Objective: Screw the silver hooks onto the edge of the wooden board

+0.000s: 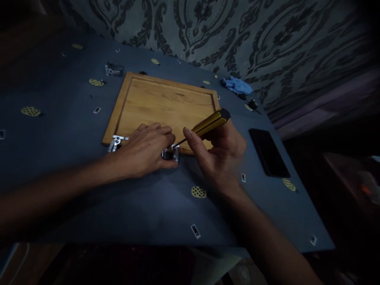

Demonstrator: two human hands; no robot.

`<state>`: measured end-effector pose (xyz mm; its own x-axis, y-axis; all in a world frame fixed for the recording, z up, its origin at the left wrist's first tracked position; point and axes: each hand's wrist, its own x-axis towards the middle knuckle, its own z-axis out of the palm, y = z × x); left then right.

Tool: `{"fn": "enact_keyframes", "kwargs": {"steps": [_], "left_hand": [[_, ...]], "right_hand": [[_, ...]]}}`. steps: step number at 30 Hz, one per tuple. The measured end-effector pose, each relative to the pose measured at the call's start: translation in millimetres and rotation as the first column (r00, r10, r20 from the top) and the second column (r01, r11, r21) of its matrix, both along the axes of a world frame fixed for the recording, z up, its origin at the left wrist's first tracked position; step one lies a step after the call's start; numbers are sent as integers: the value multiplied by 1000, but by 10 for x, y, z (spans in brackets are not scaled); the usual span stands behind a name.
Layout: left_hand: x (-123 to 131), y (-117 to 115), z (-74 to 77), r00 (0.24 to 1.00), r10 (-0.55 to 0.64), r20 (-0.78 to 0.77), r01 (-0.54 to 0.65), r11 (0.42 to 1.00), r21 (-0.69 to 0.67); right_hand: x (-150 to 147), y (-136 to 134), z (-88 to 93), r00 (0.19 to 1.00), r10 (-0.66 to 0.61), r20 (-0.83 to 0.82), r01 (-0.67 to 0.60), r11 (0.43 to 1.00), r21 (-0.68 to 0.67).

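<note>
A framed wooden cabinet door [166, 103] lies on the blue patterned table cover. My right hand [218, 152] is closed round a yellow and black screwdriver [209, 122], held at a slant. Its tip meets a metal hinge [175, 153] at the door's near edge. My left hand [148, 148] rests over that edge, its thumb and fingers gripping the same hinge. Left of this hand, a second hinge [116, 143] sits at the door's near left corner. Whether a screw is under the tip cannot be made out.
Another loose hinge [113, 70] lies beyond the door's left far corner, with a small screw [90, 97] nearer. A black phone [268, 152] is at the right. A blue cloth [237, 85] and a small dark object [251, 103] lie near the patterned wall [208, 31].
</note>
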<state>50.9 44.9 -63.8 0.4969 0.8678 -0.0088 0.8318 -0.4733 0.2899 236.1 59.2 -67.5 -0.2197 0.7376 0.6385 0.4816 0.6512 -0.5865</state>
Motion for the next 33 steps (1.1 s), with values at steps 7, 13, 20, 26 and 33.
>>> {"fn": "enact_keyframes", "kwargs": {"steps": [7,13,20,26,33], "left_hand": [[-14,9,-10,1000,-17,2,16,1000,7],[-12,12,-22,1000,-19,19,19,999,26],[-9,12,-9,1000,-12,6,12,1000,12],[-14,16,-6,1000,-13,6,13,1000,0],[-8,2,7,1000,-10,8,10,1000,-13]], "right_hand": [[-59,-16,-56,994,-65,-87,64,998,-12],[-26,22,11,996,38,-77,-47,993,-111],[73,40,164,965,192,-180,-238,929,-284],[48,31,152,959,169,-229,-235,923,-306],[-39,-50,71,960,127,-249,-185,956,-228]]}}
